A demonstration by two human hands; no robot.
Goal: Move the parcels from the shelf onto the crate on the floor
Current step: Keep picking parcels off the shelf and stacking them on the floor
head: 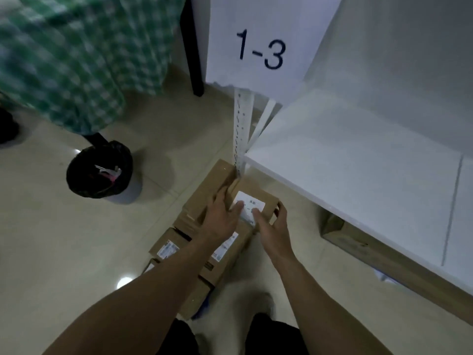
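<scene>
A small brown parcel (266, 198) with a white label sits on top of a stack of cardboard parcels (197, 242) on the floor beside the shelf. My left hand (222, 213) lies over its left edge with the fingers spread. My right hand (272, 226) holds its right side, thumb on the label and fingers curled round the far right edge. The crate under the stack is hidden; only a bit of blue (202, 307) shows at the bottom. The white shelf board (358, 162) to the right is bare.
A black bin (99, 170) with a liner stands on the tiled floor to the left. A green checked cloth (71, 60) hangs at the upper left. A sign reading 1-3 (261, 49) hangs on the shelf post. Another cardboard box (358, 244) lies under the shelf.
</scene>
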